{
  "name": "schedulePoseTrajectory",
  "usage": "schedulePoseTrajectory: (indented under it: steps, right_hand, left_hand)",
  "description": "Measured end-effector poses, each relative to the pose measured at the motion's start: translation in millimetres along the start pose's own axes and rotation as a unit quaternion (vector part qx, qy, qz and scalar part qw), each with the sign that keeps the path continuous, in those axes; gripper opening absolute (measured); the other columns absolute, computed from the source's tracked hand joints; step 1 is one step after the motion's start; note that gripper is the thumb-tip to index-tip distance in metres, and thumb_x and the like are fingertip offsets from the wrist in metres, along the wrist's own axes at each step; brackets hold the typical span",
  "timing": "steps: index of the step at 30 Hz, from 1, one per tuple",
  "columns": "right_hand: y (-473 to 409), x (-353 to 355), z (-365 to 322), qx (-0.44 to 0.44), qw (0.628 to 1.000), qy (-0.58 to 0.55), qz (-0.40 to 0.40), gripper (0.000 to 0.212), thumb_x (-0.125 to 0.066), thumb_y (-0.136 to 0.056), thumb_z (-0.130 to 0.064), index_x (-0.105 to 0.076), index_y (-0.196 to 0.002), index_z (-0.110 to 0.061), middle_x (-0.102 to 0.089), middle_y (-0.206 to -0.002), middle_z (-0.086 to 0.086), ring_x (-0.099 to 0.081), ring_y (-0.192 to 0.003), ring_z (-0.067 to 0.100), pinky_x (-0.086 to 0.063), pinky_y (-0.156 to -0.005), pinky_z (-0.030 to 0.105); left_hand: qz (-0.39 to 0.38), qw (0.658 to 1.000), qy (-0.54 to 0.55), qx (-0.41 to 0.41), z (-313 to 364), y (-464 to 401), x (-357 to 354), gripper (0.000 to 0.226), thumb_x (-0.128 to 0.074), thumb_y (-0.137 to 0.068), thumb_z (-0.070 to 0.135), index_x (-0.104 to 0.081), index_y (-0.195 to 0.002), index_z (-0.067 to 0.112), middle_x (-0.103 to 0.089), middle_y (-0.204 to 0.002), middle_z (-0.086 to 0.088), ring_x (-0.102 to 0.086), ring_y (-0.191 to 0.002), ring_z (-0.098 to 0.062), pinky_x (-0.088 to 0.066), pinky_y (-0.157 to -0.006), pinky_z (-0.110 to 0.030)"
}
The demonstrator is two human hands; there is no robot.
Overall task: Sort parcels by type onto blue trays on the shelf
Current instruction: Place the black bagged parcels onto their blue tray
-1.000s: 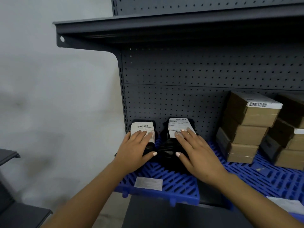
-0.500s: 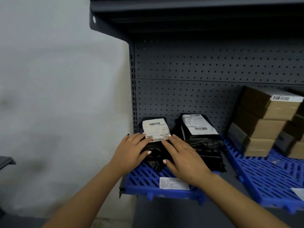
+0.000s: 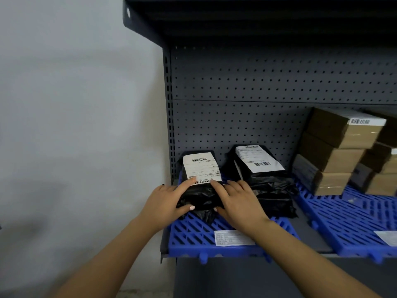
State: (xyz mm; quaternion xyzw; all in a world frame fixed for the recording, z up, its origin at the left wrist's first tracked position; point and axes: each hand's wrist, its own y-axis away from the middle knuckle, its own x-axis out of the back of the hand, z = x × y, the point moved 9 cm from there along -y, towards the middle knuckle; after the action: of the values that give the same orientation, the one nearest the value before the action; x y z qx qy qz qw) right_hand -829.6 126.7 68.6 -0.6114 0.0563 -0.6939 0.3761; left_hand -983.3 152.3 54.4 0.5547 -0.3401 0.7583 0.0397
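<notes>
Two black plastic mailer parcels with white barcode labels lie side by side on the left blue tray (image 3: pixel 193 237). My left hand (image 3: pixel 165 203) and my right hand (image 3: pixel 238 203) clasp the left black parcel (image 3: pixel 200 173) from both sides, fingers reaching onto its label. The right black parcel (image 3: pixel 264 175) lies free beside it, a stack of several mailers. On the right blue tray (image 3: pixel 354 220) stand stacked brown cardboard boxes (image 3: pixel 335 153), the top one carrying a barcode label.
The grey shelf has a perforated back panel (image 3: pixel 257 82) and an upper shelf (image 3: pixel 236 16) overhead. A white label (image 3: pixel 233 237) is stuck on the left tray's front. A plain wall (image 3: pixel 75 125) lies to the left of the shelf.
My right hand left the right black parcel and came over to the left one, so both hands now hold the left parcel. The view shifted, putting the shelf further right.
</notes>
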Motion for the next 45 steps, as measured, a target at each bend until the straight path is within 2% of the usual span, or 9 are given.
schedulePoseTrajectory:
  steps: [4,8,17,23,29,38,40,42,45]
  right_hand:
    - [-3.7,-2.6,-5.8,-0.006,1.000,-0.001,0.026,0.079,-0.084,-0.059,-0.040,-0.051,-0.125,-0.012,-0.069,-0.084,0.010,-0.066,-0.088,0.029,-0.051,-0.087,0.044]
    - [-6.4,-3.1,-13.0,-0.003,0.999,0.000,0.044,0.081,-0.086,-0.056,-0.036,-0.051,-0.124,-0.011,-0.067,-0.078,0.009,-0.065,-0.080,0.028,-0.052,-0.083,0.042]
    - [-12.8,-8.7,-15.9,-0.018,0.999,-0.017,0.028,0.086,-0.086,-0.055,-0.035,-0.043,-0.126,-0.013,-0.058,-0.054,0.001,-0.057,-0.052,0.021,-0.053,-0.078,0.040]
    - [-12.9,-12.5,-16.0,-0.019,0.999,-0.049,-0.015,0.083,-0.083,-0.061,-0.028,-0.037,-0.128,-0.011,-0.057,-0.052,0.001,-0.056,-0.051,0.022,-0.052,-0.081,0.042]
    - [-14.3,-21.7,-17.9,0.004,0.994,-0.077,-0.073,0.069,-0.062,-0.079,-0.012,-0.018,-0.132,-0.018,-0.061,-0.071,0.001,-0.057,-0.069,0.025,-0.036,-0.094,0.036]
    - [-21.6,-19.6,-16.1,0.002,0.985,-0.148,-0.092,0.057,-0.051,-0.089,-0.012,-0.023,-0.139,-0.016,-0.061,-0.078,0.007,-0.053,-0.071,0.028,-0.032,-0.065,0.033]
    - [-21.8,-19.1,-15.6,0.000,0.982,-0.164,-0.092,0.054,-0.051,-0.092,-0.020,-0.024,-0.138,-0.018,-0.063,-0.080,0.005,-0.056,-0.075,0.028,-0.039,-0.082,0.035]
    - [-21.8,-19.3,-15.6,-0.007,0.983,-0.158,-0.091,0.048,-0.049,-0.094,-0.029,-0.026,-0.135,-0.018,-0.063,-0.079,0.004,-0.057,-0.077,0.027,-0.031,-0.099,0.038]
    - [-24.8,-18.5,-15.6,-0.021,0.987,-0.131,-0.086,0.036,-0.043,-0.096,-0.033,-0.032,-0.126,-0.016,-0.062,-0.077,0.004,-0.056,-0.071,0.027,-0.035,-0.093,0.040]
  left_hand:
    - [0.011,0.998,0.065,0.025,-7.9,4.2,-0.3,0.068,-0.059,-0.088,0.046,-0.020,-0.144,0.043,-0.068,-0.099,0.002,-0.061,-0.079,-0.012,-0.051,-0.072,-0.028]
    - [-0.001,0.990,0.131,0.056,-14.6,5.0,-1.9,0.057,-0.056,-0.093,0.034,-0.027,-0.143,0.037,-0.066,-0.106,0.000,-0.062,-0.086,-0.013,-0.051,-0.076,-0.026]
    - [0.014,0.988,0.143,0.064,-16.4,6.7,-0.1,0.056,-0.055,-0.094,0.030,-0.029,-0.143,0.034,-0.066,-0.106,0.000,-0.062,-0.085,-0.012,-0.050,-0.073,-0.022]
    - [0.014,0.989,0.132,0.062,-12.7,8.2,-1.3,0.054,-0.051,-0.096,0.027,-0.028,-0.145,0.033,-0.064,-0.101,-0.005,-0.059,-0.083,-0.016,-0.048,-0.072,-0.025]
    - [0.014,0.988,0.139,0.064,-11.0,13.3,-0.4,0.052,-0.049,-0.097,0.023,-0.029,-0.145,0.030,-0.063,-0.103,-0.007,-0.059,-0.085,-0.018,-0.047,-0.074,-0.025]
    - [0.008,0.992,0.110,0.062,-14.9,11.6,4.5,0.054,-0.048,-0.097,0.022,-0.026,-0.146,0.033,-0.064,-0.091,-0.006,-0.058,-0.074,-0.018,-0.048,-0.066,-0.029]
    - [0.002,0.993,0.097,0.064,-17.1,9.4,4.2,0.055,-0.049,-0.097,0.023,-0.025,-0.146,0.035,-0.064,-0.095,-0.005,-0.059,-0.077,-0.018,-0.049,-0.068,-0.030]
    - [-0.004,0.994,0.088,0.065,-18.6,8.9,3.2,0.056,-0.048,-0.097,0.024,-0.023,-0.146,0.037,-0.065,-0.101,-0.005,-0.060,-0.081,-0.019,-0.050,-0.071,-0.031]
    - [-0.010,0.994,0.086,0.069,-17.5,9.8,0.8,0.056,-0.044,-0.098,0.024,-0.019,-0.146,0.039,-0.062,-0.109,-0.004,-0.060,-0.088,-0.019,-0.051,-0.074,-0.035]
